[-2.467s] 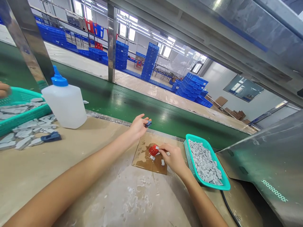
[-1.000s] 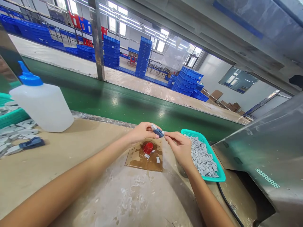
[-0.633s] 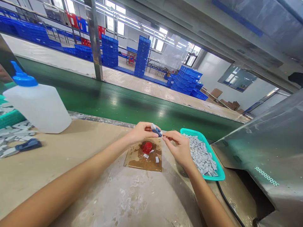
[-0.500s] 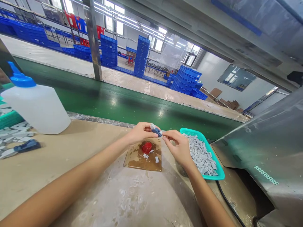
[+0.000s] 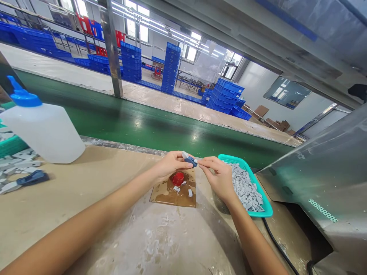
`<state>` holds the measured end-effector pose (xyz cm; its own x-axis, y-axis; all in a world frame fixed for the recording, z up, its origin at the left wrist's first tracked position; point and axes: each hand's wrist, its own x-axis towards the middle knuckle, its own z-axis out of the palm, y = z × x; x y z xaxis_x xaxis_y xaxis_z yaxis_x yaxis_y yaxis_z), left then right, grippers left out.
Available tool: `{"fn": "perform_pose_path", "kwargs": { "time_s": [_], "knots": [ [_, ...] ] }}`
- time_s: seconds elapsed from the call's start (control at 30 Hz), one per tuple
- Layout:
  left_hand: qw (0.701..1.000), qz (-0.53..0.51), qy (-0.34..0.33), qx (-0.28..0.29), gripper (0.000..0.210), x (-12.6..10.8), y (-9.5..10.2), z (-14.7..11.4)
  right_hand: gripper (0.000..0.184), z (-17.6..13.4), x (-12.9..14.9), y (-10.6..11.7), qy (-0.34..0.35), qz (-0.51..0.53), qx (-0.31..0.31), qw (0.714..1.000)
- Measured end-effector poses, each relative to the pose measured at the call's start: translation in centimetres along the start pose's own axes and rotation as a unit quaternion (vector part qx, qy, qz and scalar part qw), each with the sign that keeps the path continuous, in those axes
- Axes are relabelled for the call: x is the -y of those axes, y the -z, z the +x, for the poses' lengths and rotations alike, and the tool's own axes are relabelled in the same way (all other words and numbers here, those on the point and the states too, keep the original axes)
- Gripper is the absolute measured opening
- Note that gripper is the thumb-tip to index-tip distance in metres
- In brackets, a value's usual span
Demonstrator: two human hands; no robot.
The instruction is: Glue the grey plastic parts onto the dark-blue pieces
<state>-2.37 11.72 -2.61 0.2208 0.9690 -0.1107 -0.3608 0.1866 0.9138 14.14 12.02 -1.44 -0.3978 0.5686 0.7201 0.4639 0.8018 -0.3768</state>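
My left hand (image 5: pixel 172 163) is closed on a small dark-blue and light-grey plastic part (image 5: pixel 189 159), held in the air. At that part's right end, my right hand (image 5: pixel 218 176) pinches a tiny whitish piece (image 5: pixel 195 161), which touches the blue body. Below both hands lies a wet brown board (image 5: pixel 169 198). On it sit a red cap-like object (image 5: pixel 178 178) and a few small grey pieces, one of them a rectangular grey piece (image 5: pixel 190 193). Close beside my right hand stands a turquoise basket (image 5: pixel 268 208) full of small grey pieces (image 5: pixel 249 191).
A white squeeze bottle (image 5: pixel 48 131) with a blue nozzle stands at left, near loose grey parts (image 5: pixel 24 164) and another blue-grey part (image 5: pixel 31 178). A green conveyor belt (image 5: pixel 143 126) runs behind the worktable. Sheet metal (image 5: pixel 323 183) and a black cable (image 5: pixel 276 244) are at right.
Both hands have shifted down very slightly at the same spot. The right fingers remain at the end of the blue-grey part; little else differs.
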Motion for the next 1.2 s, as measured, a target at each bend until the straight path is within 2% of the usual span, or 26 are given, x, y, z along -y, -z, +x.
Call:
{"fn": "perform_pose_path", "kwargs": {
  "time_s": [0.2,0.47,0.83,1.2],
  "knots": [
    [1.000,0.007,-0.004,0.004,0.027,0.07,-0.01,0.03,0.017,0.07,0.01,0.17,-0.002,0.006,-0.004,1.000],
    [0.999,0.018,-0.010,0.035,0.026,0.26,-0.07,0.14,0.015,0.12,0.30,0.23,-0.015,0.019,-0.047,0.999],
    [0.999,-0.004,0.000,0.036,0.029,0.30,-0.13,0.03,0.013,0.01,0.26,0.26,-0.006,0.016,-0.046,0.999],
    [0.999,0.004,0.006,0.032,0.021,0.27,-0.19,-0.24,0.014,0.02,0.27,0.27,-0.007,0.007,-0.006,1.000]
  ]
}}
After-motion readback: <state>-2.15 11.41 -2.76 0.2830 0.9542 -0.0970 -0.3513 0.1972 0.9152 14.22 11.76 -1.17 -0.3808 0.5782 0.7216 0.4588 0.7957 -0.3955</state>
